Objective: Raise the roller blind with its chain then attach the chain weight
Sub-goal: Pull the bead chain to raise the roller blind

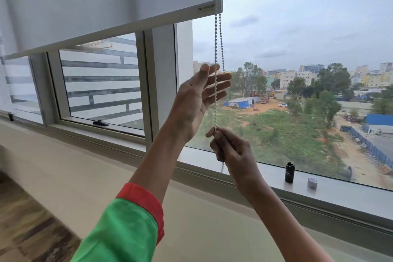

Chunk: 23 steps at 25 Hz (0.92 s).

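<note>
Right hand (pixel 229 147) fingers pinch the chain (pixel 215 91); left hand (pixel 197 100) fingers spread wide, seemingly brushing it.

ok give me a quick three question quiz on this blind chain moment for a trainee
1. True or false: the right hand is pinching the bead chain.
2. Multiple choice: the left hand is A) clenched on the chain, B) open with fingers spread beside the chain, C) resting on the sill.
3. Short answer: which two small items stand on the window sill to the right of the hands?

Key
1. True; thumb and forefinger close on one strand.
2. B.
3. A black cylinder and a small grey cap-like piece. The roller blind is partly raised.
</note>
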### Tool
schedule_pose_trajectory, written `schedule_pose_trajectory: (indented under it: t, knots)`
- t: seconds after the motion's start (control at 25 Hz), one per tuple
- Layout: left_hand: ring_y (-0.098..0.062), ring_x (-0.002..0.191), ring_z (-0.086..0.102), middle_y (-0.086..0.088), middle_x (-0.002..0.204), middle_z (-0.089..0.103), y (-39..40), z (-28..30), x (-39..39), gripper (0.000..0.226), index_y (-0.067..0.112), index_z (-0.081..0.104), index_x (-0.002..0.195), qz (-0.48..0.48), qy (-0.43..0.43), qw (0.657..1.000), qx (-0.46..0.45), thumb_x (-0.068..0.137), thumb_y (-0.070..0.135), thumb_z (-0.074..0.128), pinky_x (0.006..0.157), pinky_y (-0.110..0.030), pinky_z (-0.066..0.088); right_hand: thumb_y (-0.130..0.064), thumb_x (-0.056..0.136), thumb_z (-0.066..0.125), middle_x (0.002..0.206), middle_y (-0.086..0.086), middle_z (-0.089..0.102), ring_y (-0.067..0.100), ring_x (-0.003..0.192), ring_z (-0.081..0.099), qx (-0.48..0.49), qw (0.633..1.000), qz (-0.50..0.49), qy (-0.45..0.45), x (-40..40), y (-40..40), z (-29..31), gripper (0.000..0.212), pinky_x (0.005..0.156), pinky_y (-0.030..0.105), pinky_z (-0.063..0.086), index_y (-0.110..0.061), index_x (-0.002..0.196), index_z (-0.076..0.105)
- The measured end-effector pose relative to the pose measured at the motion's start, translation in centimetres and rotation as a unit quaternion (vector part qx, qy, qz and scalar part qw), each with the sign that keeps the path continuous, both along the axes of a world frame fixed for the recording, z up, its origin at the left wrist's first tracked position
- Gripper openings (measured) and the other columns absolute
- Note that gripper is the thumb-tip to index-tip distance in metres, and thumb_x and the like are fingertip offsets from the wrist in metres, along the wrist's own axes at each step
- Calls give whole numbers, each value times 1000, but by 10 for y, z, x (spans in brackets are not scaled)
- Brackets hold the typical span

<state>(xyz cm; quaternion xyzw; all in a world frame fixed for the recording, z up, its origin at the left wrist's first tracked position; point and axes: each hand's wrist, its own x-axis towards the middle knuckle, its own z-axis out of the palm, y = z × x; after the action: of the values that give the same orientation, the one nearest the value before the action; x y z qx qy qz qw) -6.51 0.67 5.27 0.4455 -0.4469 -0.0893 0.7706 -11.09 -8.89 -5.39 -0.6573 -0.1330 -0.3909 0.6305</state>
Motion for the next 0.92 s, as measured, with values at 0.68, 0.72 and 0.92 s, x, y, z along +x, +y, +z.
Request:
schedule_pose_trajectory:
  t: [0.68, 0.72, 0.92]
  knots:
    - [0, 51, 40, 12, 55, 47, -6, -67, -13, 23, 17, 61, 86, 24, 37, 999, -23, 97, 13, 42, 54, -13, 34, -23, 91, 48, 90, 3, 74, 16, 84, 67, 121, 980, 151, 45, -7, -16, 28, 29, 79, 30, 54, -7, 104, 67]
    - [-1, 53, 38, 10, 58, 46, -4, -77, -14, 23, 18, 61, 86, 27, 41, 999, -9, 97, 14, 41, 56, -15, 32, -23, 94, 45, 92, 6, 74, 18, 86, 68, 120, 981, 150, 37, -8, -16, 42, 30, 78, 27, 56, -5, 106, 66]
    - [-9, 59, 29, 2, 66, 38, 2, -122, -11, 27, 21, 61, 79, 58, 60, 995, 49, 97, 15, 41, 58, -23, 24, -20, 96, 45, 92, 13, 70, 23, 78, 67, 58, 992, 113, 23, -5, -9, 98, 26, 73, 33, 55, -5, 107, 64]
